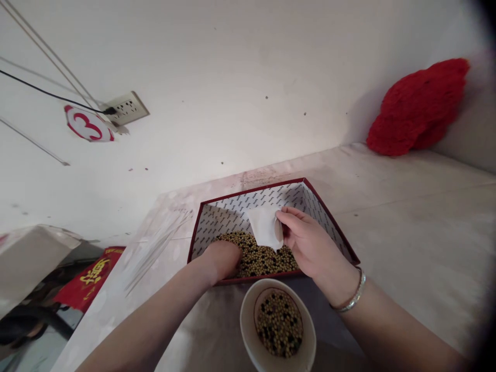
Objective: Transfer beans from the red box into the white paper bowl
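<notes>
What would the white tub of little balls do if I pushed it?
A gentle nudge probably wouldn't spill the white tub, since its balls sit down inside it. If it tipped, those small, round balls would likely roll about, as they look loose. Pushed forward, it might soon bump the box just beyond.

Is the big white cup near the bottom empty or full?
Partly full: tan and black balls lie inside the cup, but don't reach the top.
</notes>
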Tool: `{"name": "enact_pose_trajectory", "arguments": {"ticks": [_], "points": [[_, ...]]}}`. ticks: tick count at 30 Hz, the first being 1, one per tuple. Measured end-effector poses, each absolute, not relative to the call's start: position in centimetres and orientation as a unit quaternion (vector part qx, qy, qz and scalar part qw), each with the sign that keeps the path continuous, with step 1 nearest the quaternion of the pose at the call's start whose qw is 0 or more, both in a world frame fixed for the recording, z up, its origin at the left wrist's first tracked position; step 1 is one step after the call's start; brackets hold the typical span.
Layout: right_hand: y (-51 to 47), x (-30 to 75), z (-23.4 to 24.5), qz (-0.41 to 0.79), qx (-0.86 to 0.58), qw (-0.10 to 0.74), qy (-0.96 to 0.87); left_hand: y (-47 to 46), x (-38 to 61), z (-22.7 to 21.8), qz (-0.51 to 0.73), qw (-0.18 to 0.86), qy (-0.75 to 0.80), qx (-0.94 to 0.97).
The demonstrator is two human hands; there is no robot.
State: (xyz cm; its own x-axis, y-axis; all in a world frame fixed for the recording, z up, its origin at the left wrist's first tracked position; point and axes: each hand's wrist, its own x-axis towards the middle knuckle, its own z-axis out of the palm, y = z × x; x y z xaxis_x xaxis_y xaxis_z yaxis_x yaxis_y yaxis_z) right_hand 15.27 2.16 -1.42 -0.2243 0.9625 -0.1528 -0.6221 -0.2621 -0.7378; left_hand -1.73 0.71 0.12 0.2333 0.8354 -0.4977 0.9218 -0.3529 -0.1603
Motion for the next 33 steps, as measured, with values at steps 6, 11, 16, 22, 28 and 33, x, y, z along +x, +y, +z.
{"name": "enact_pose_trajectory", "arguments": {"ticks": [6, 11, 16, 22, 28, 33], "points": [[2.2, 15.3, -1.5, 0.730, -0.308, 0.546, -0.272, 0.6, -2.3, 0.3, -0.163, 0.044, 0.584, 0.794], [2.2, 15.3, -1.3, 0.733, -0.315, 0.530, -0.287, -0.7, -2.3, 1.6, -0.007, -0.026, 0.632, 0.775], [1.7, 15.3, -0.9, 0.730, -0.314, 0.499, -0.345, -3.0, -0.3, 2.1, 0.359, -0.058, 0.575, 0.733], [1.2, 15.5, -0.6, 0.718, -0.324, 0.441, -0.430, -3.0, 1.5, 1.1, 0.413, -0.118, 0.518, 0.740], [1.3, 15.7, -0.4, 0.647, -0.320, 0.443, -0.531, -2.5, 1.0, 0.6, 0.417, -0.120, 0.530, 0.729], [1.2, 15.5, -0.5, 0.608, -0.338, 0.437, -0.570, -2.9, 1.2, 0.7, 0.389, -0.159, 0.521, 0.743]]}}
